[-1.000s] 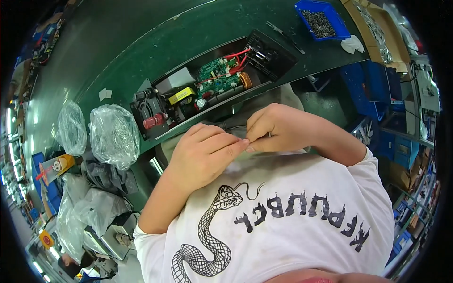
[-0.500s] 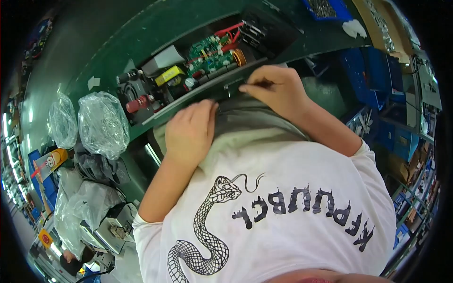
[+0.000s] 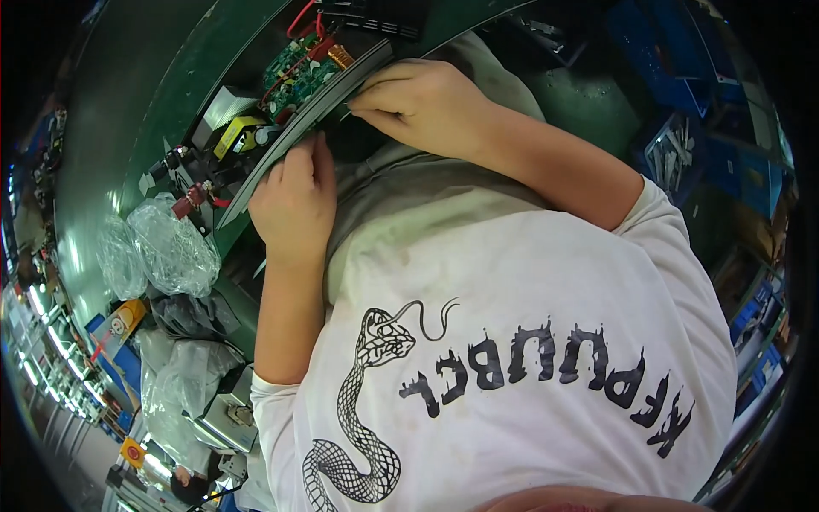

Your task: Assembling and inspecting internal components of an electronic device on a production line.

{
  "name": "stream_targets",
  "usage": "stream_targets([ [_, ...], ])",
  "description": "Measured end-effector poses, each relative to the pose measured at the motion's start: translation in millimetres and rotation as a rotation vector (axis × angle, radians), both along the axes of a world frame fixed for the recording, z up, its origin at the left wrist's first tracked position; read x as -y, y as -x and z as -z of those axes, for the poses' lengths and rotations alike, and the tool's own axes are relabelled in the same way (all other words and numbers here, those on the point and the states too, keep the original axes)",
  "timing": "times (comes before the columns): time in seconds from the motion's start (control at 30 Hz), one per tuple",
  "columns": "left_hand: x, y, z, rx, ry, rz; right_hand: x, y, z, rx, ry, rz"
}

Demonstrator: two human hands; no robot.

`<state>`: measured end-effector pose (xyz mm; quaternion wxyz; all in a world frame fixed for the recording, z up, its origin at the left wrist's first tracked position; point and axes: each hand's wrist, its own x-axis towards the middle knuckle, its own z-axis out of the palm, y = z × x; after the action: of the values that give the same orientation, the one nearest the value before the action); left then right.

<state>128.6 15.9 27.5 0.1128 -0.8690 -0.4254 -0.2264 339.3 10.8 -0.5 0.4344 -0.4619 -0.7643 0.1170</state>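
An opened electronic unit lies on the green table, its long metal side panel (image 3: 305, 128) slanting toward me. Inside it are a green circuit board (image 3: 294, 78), a copper coil (image 3: 340, 56), a yellow-wrapped block (image 3: 232, 138) and red wires. Red terminals (image 3: 192, 200) stick out at its near-left end. My left hand (image 3: 294, 200) is closed against the lower part of the panel, its fingertips partly hidden. Farther up the same panel, my right hand (image 3: 422, 107) has thumb and fingers pinched together beside the edge. What either hand holds, if anything, is hidden.
Clear plastic bags (image 3: 175, 247) lie on the table left of the unit. At the right stands a blue bin with metal pieces (image 3: 674, 154). More plastic wrapping (image 3: 183, 371) and another person (image 3: 189, 485) appear at lower left.
The unit now appears farther up and left and more steeply slanted, as the view has shifted. My right hand has come from beside the panel up to its edge; my left hand is now against it.
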Motion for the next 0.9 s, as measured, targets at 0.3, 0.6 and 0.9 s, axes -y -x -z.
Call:
stream_targets([
  [0.3, 1, 0, 0, 0.032, -0.01, -0.019, -5, 9, -1, 0.081, -0.054, 0.053],
  [0.6, -2, 0, 6, 0.071, 0.003, -0.006, -8, 11, -2, 0.145, -0.139, 0.064],
  [0.9, 3, -3, -3, -0.068, 0.006, -0.088, -8, -1, -19, 0.405, -0.131, 0.072],
])
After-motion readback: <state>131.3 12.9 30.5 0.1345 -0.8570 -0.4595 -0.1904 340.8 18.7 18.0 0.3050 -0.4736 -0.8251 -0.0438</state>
